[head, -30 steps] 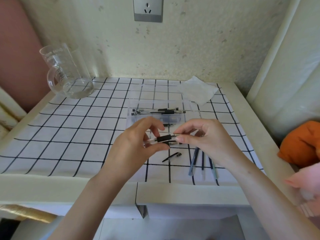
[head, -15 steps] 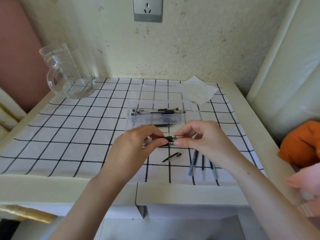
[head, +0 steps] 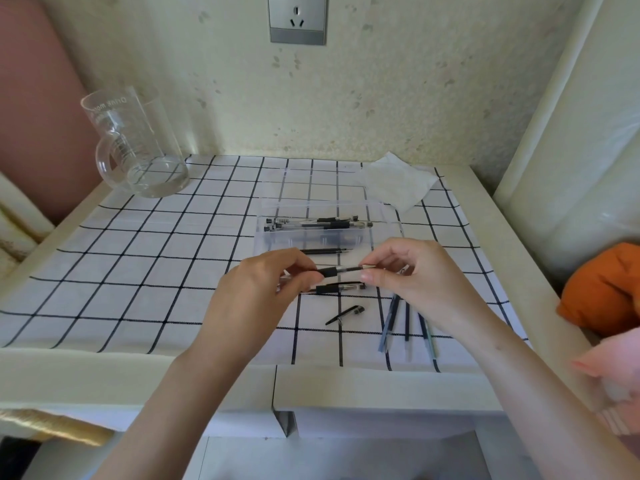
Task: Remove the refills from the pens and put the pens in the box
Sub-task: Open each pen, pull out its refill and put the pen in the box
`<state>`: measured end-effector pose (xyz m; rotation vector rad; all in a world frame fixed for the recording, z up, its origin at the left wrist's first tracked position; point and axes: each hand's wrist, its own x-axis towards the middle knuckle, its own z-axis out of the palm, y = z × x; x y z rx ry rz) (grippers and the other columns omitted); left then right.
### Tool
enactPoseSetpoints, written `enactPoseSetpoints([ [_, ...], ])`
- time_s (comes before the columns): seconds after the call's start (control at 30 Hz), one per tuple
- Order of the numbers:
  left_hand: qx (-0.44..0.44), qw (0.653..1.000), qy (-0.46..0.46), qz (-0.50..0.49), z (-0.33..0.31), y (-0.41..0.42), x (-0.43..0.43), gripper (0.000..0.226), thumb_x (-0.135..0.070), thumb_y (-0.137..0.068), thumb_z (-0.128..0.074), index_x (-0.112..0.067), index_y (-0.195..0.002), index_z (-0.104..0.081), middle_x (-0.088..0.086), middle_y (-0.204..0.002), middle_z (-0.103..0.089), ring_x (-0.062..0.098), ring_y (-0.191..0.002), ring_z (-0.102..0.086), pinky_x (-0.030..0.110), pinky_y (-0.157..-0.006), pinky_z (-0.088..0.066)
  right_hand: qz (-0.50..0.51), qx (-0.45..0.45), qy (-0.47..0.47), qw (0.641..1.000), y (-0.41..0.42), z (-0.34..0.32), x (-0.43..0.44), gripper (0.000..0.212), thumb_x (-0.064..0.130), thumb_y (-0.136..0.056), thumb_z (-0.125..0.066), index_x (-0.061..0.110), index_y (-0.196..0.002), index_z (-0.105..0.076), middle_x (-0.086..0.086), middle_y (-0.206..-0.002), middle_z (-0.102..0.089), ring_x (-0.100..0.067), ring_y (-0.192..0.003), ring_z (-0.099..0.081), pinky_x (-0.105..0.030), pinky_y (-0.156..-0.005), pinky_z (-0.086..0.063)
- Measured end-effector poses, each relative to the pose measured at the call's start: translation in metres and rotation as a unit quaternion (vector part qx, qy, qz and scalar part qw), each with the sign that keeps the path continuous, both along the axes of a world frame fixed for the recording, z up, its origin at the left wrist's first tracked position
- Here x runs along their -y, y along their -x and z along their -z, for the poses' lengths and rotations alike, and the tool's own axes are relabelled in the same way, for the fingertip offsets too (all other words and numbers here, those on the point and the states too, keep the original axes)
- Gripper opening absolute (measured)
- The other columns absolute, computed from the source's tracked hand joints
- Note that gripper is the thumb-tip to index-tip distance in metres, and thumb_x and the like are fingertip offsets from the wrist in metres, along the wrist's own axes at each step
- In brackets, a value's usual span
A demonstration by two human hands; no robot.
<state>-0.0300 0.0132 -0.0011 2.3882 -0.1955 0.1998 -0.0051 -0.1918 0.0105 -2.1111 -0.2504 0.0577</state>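
I hold a clear pen (head: 341, 270) with a black grip level above the table. My left hand (head: 263, 292) grips its barrel end and my right hand (head: 412, 271) pinches its tip end. A second pen (head: 341, 288) lies just below it. The clear plastic box (head: 313, 233) stands behind my hands with several pens inside. A dark refill (head: 325, 251) lies along the box's near edge. Several removed refills (head: 405, 322) lie under my right wrist. A black pen cap (head: 345, 314) rests in front of my hands.
A glass measuring jug (head: 135, 147) stands at the back left of the checked cloth (head: 138, 258). A white tissue (head: 398, 183) lies at the back right. An orange thing (head: 602, 289) sits past the table's right edge. A wall socket (head: 298, 19) is above.
My left hand slid back along the barrel, so more of the black grip and clear front part shows. A second pen has come into sight under the held one.
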Motion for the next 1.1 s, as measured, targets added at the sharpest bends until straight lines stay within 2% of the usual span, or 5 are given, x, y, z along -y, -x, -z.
enactPoseSetpoints([
  [0.3,-0.050,0.999,-0.007,-0.016,-0.001,-0.003,-0.008,0.008,-0.031,-0.081,-0.067,-0.033,-0.082,-0.060,-0.019,-0.081,-0.063,-0.001,-0.083,-0.058,0.028,-0.079,-0.050,-0.021,-0.008,0.075,0.997,-0.001,0.000,0.009,0.003,0.027,-0.082,-0.070,0.026,-0.079,-0.071,0.007,-0.081,-0.070,-0.011,-0.076,-0.062,-0.022,-0.069,-0.046],
  [0.57,-0.069,0.997,0.005,-0.036,-0.003,-0.004,-0.010,0.005,-0.030,-0.083,-0.064,-0.031,-0.085,-0.059,-0.018,-0.078,-0.062,0.005,-0.082,-0.059,0.030,-0.079,-0.050,0.007,-0.035,0.060,0.998,-0.007,-0.010,0.033,0.004,0.028,-0.080,-0.071,0.024,-0.079,-0.070,0.009,-0.075,-0.069,0.004,-0.062,-0.055,-0.009,-0.062,-0.041],
  [0.7,-0.075,0.997,0.000,-0.034,-0.004,-0.004,-0.011,0.006,-0.030,-0.083,-0.065,-0.031,-0.085,-0.059,-0.016,-0.080,-0.063,0.003,-0.082,-0.060,0.029,-0.080,-0.050,-0.003,-0.046,0.078,0.996,-0.006,-0.008,0.034,0.004,0.027,-0.078,-0.074,0.025,-0.079,-0.070,0.006,-0.082,-0.071,-0.009,-0.073,-0.062,-0.016,-0.069,-0.044],
  [0.93,-0.075,0.996,0.019,-0.041,-0.004,-0.004,-0.010,0.004,-0.028,-0.085,-0.063,-0.028,-0.087,-0.060,-0.017,-0.080,-0.063,0.008,-0.083,-0.061,0.032,-0.082,-0.050,0.116,0.004,0.016,0.993,-0.011,-0.009,0.041,0.004,0.023,-0.080,-0.073,0.020,-0.079,-0.071,0.001,-0.077,-0.071,-0.010,-0.065,-0.059,-0.019,-0.061,-0.040],
  [1.1,-0.055,0.996,0.049,-0.053,-0.005,-0.005,-0.009,0.004,-0.024,-0.085,-0.063,-0.026,-0.087,-0.060,-0.013,-0.080,-0.064,0.009,-0.080,-0.060,0.028,-0.076,-0.050,0.040,-0.099,0.119,0.987,-0.003,-0.013,0.041,0.007,0.027,-0.076,-0.075,0.022,-0.075,-0.071,0.005,-0.072,-0.070,-0.006,-0.061,-0.061,-0.023,-0.062,-0.045],
])
